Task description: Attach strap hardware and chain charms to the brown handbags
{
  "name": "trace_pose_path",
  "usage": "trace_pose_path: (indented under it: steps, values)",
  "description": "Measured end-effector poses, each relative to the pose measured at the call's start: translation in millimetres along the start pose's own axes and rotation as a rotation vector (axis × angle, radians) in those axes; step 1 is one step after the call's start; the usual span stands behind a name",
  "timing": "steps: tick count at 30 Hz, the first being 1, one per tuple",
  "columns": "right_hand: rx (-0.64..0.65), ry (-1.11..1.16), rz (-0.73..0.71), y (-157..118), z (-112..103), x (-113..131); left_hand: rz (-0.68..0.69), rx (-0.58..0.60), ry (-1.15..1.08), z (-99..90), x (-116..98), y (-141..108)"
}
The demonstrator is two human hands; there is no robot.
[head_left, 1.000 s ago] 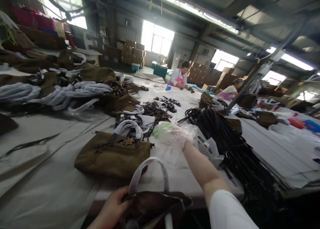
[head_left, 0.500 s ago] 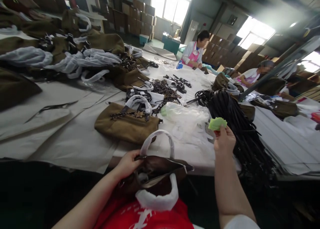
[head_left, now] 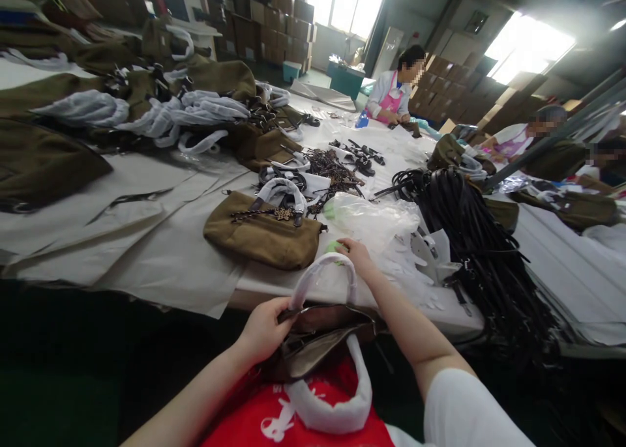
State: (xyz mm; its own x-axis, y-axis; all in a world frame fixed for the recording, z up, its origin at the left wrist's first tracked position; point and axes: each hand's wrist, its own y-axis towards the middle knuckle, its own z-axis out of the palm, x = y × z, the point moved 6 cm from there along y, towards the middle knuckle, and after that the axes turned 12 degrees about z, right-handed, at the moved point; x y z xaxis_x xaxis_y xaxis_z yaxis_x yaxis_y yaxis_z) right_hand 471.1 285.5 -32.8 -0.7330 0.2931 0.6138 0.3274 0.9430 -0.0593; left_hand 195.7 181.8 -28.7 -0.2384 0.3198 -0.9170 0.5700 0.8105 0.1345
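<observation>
— Fronting the desk (head_left: 274, 283), why is the open bag (head_left: 313, 352) held so?
— The left hand (head_left: 267, 330) grips its rim, apparently for steadiness, while the right hand (head_left: 359, 259) pinches a green slip (head_left: 332, 246) beside the upright handle (head_left: 300, 289).

And here's the left forearm (head_left: 210, 378), bare, slanting up from the lower left to a left hand (head_left: 267, 330) that clamps down, fingers pointing right. Over on the other side, the right forearm (head_left: 411, 323) angles up and inward, out of a short white sleeve (head_left: 464, 408), and the right hand (head_left: 358, 257) is out in front, farther forward than the left, back upward, fingertips aimed leftward in a pinch!
</observation>
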Motion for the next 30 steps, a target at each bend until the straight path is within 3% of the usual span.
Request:
trace_pose_path:
  steps: [4, 6, 9, 11, 18, 23, 26, 30]
  values:
    - [-0.038, -0.185, -0.044, 0.4, -13.2, 1.6, 0.045, 0.050, 0.118, -0.1, -15.9, -0.4]
    - [-0.021, -0.254, -0.072, -0.7, -14.9, 5.3, 0.127, 0.132, 0.205, 6.0, -30.0, -1.5]
    - [0.053, -0.338, -0.146, -5.7, -7.2, 14.6, 0.253, 0.290, 0.306, 20.4, -49.8, -7.2]
    - [0.100, -0.385, -0.198, -10.5, 0.8, 21.1, 0.270, 0.334, 0.332, 26.0, -55.5, -10.8]
    - [0.149, -0.448, -0.252, -20.5, 10.9, 30.2, 0.218, 0.292, 0.337, 21.7, -50.0, -14.1]
    - [0.094, -0.359, -0.240, -19.7, 5.4, 32.7, 0.223, 0.265, 0.306, 21.4, -51.1, -15.3]
    - [-0.022, -0.272, -0.203, -18.8, -20.2, 35.5, 0.194, 0.226, 0.271, 18.4, -47.8, -12.1]
    - [-0.381, -0.050, -0.095, -52.0, -93.6, 42.4, 0.037, 0.081, 0.149, 6.2, -27.2, -0.3]
